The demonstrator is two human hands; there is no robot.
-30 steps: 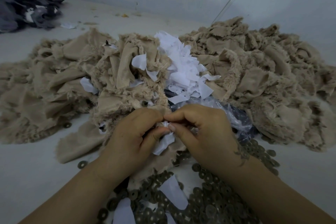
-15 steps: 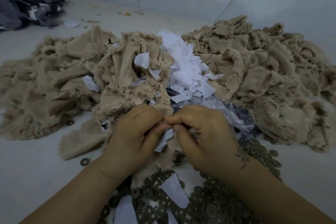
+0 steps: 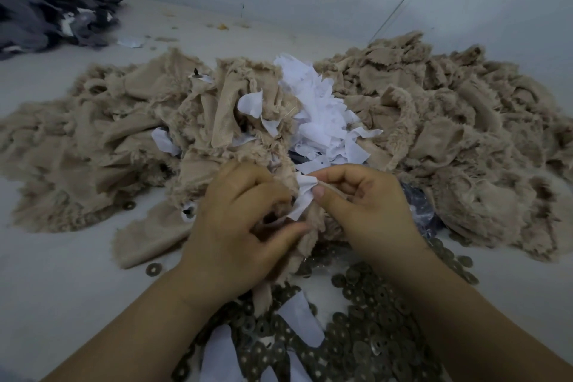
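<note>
Closest to us, a spread of flat, dull metal washers (image 3: 366, 335) covers the pale table (image 3: 62, 273), with a smooth white paper slip (image 3: 302, 319) lying on them. Just beyond, our hands are close together. Our left hand (image 3: 238, 226) curls round a shaggy beige plush piece (image 3: 313, 223), and our right hand (image 3: 369, 211) pinches the upper end of a crumpled white paper strip (image 3: 302, 198) on it. The strip slants from the right thumb down toward the left thumb, so the right hand has the free end and any peel would pull away from the left. Its lower end looks to be stuck to the pile, though blur hides that. Behind the right hand is a crinkled clear plastic bag (image 3: 418, 205), then white scraps (image 3: 322, 121) among beige plush offcuts (image 3: 449, 133). Dark cloth (image 3: 40, 0) lies far left.
</note>
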